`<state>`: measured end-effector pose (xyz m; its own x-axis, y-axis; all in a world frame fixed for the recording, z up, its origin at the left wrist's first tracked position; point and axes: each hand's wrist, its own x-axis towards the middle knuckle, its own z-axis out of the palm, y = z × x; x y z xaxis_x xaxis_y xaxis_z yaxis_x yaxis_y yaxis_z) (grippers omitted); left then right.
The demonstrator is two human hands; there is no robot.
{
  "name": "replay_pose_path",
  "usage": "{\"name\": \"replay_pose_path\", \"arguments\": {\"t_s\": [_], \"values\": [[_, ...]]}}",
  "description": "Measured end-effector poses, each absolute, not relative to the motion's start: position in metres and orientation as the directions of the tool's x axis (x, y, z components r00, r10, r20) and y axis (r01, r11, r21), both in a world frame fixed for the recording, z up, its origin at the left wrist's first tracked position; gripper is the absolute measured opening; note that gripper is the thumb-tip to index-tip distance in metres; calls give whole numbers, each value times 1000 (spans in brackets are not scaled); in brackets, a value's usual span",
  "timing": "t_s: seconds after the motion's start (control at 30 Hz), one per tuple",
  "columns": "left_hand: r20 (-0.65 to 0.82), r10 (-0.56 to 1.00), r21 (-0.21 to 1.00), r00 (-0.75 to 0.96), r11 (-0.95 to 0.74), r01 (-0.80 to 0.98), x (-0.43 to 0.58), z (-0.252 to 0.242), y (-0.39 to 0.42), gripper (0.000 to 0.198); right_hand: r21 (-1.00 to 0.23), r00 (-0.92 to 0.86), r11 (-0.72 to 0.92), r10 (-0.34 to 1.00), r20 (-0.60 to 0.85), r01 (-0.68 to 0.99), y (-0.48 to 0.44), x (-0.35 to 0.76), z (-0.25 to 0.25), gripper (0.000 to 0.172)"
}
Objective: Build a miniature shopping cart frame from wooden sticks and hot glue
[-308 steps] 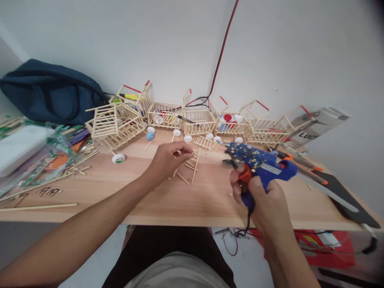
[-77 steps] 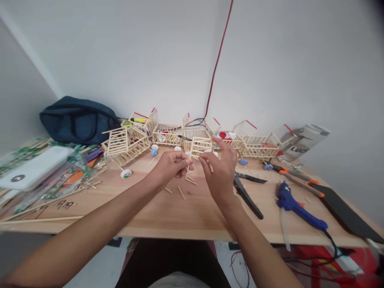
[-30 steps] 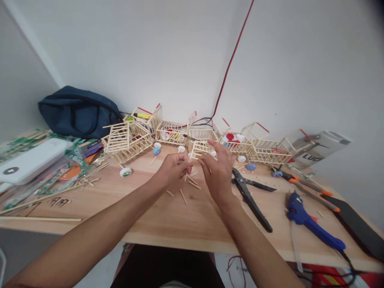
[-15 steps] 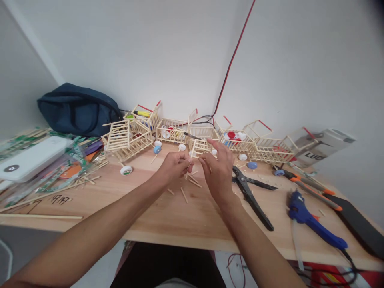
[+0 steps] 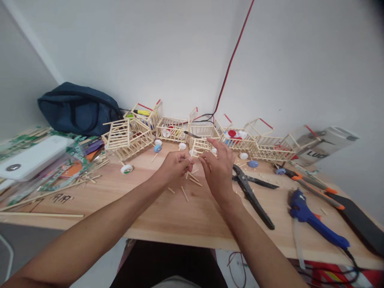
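Observation:
Over the middle of the table, a small frame of thin wooden sticks [image 5: 200, 146] is between my hands. My left hand [image 5: 177, 165] is closed, with thumb and forefinger pinched at the frame's near left corner. My right hand [image 5: 220, 168] has its thumb and a finger pressed together at the near right side, its other fingers raised. A dark-tipped thin tool [image 5: 192, 135] shows behind the frame; I cannot tell if it is touched. Short cut sticks [image 5: 185, 194] lie below my hands. Behind stand several stick-built carts [image 5: 271, 149] with red handles and bottle-cap wheels [image 5: 253, 164].
Black-handled pliers [image 5: 253, 200] lie right of my right hand, with a blue glue gun [image 5: 315, 224] and orange-grey pliers [image 5: 318, 192] further right. At left are a white power bank [image 5: 36, 158], stick scraps and a dark blue pouch [image 5: 79, 110]. A red-black cable [image 5: 232, 60] runs down the wall.
Both hands keep nearly the same pose around the stick frame. The view has shifted very slightly; nothing was taken up or let go.

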<state>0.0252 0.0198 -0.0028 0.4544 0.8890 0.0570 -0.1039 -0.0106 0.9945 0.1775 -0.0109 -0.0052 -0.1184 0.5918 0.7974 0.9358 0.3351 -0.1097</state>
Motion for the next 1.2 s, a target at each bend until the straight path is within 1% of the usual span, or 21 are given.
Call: {"name": "replay_pose_path", "arguments": {"t_s": [0.23,0.5,0.6,0.9,1.07,1.2], "values": [[44,898,995,438,-1,-97,26,3,17,25,-105,-129,365,562,817,925,-10,178,-6,15],[39,902,997,431,-6,-77,26,3,18,26,-83,-139,348,567,812,934,-11,177,-6,13],[24,905,999,425,-2,-52,26,0,21,27,-94,-135,353,571,810,931,-11,178,-6,13],[42,908,999,416,-53,14,24,-7,24,32,-104,-131,355,580,804,929,-11,178,-7,13],[63,921,996,384,-83,37,26,-8,24,30,-91,-131,344,571,810,935,-11,177,-6,12],[62,924,995,378,-85,46,27,-10,25,27,-106,-124,342,586,801,934,-11,177,-7,11]]}}
